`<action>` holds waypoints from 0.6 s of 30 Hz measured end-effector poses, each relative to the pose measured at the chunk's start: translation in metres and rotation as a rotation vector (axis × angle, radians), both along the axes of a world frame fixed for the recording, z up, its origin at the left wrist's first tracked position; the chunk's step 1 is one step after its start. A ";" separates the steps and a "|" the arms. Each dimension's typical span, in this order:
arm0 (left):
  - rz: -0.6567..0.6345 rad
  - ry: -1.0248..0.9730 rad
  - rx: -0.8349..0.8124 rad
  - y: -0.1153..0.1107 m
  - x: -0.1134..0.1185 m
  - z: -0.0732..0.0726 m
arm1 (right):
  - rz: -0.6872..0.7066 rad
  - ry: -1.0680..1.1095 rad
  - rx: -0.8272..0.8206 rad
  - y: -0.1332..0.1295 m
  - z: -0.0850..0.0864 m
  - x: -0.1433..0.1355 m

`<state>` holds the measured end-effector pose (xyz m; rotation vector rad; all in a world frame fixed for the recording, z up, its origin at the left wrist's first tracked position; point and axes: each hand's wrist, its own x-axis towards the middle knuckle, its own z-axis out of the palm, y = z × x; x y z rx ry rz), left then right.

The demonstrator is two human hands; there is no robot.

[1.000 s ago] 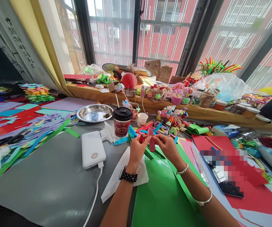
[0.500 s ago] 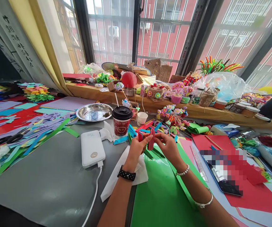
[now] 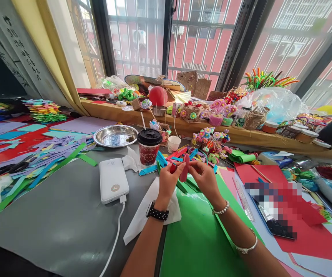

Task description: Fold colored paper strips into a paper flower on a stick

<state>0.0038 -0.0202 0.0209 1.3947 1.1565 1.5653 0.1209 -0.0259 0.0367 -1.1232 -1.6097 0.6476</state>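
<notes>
While both hands meet near the middle of the head view, a folded red paper strip [image 3: 185, 168] stands almost upright between them, its long axis running from just past 12 o'clock at the top to just past 6 at the bottom, so that the upper end points toward the window [image 3: 199, 38] and leans slightly right. The left hand [image 3: 168, 179], at 8 o'clock from the strip, has thumb and fingers closed on it, with another bit of red showing within the grip; whether the two are joined cannot be told. The right hand [image 3: 205, 180], at 4 o'clock, has its fingers curled in and the tips touching the strip's right side; how firmly they pinch is hidden.

Below them, toward 6 o'clock, a green sheet [image 3: 199, 234] covers part of the grey tabletop [image 3: 56, 215]. A white tissue [image 3: 143, 219] lies at 7 o'clock, a white power bank [image 3: 113, 181] at 9, and a lidded cup [image 3: 148, 148] at 10, with a metal dish [image 3: 115, 136] beyond it. Blue paper strips [image 3: 148, 170] lie just behind the hands. At 4 o'clock a phone [image 3: 283, 231] rests on red paper [image 3: 310, 242]. Crafts crowd the sill [image 3: 241, 136] from 11 to 2 o'clock, under the barred window; a yellow curtain [image 3: 49, 50] hangs at 10.
</notes>
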 end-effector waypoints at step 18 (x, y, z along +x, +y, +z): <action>0.150 0.388 0.363 -0.014 0.008 0.002 | -0.019 -0.254 -0.025 0.062 -0.021 0.011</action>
